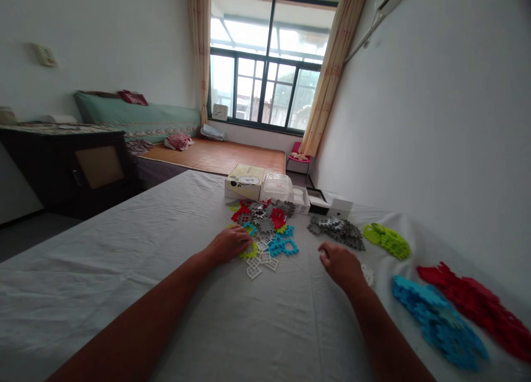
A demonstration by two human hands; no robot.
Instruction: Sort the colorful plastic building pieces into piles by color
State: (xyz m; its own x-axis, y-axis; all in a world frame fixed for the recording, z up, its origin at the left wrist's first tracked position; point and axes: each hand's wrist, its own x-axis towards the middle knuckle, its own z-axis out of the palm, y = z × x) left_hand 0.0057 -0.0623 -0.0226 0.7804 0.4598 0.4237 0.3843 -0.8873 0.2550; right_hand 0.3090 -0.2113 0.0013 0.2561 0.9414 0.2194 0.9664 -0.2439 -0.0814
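A mixed heap of plastic interlocking building pieces [265, 225] in red, grey, blue, yellow-green and white lies mid-table. At its left edge is my left hand [227, 245], fingers curled down beside a yellow-green piece [249, 251]; what they hold, if anything, is hidden. White lattice pieces [254, 270] spread along the heap's near side, with blue pieces [284, 246] to their right. My right hand [341, 265] is closed above the cloth, right of the heap; whatever sits in its fingertips is too small to name. White pieces [367, 273] show partly behind the right wrist.
Sorted piles lie along the right: grey pieces [338, 231], yellow-green pieces [386, 240], blue pieces [440, 318] and red pieces [477, 304]. A carton [244, 184], a clear plastic container [277, 187] and a black open box [317, 202] stand behind the heap on the white cloth [136, 233].
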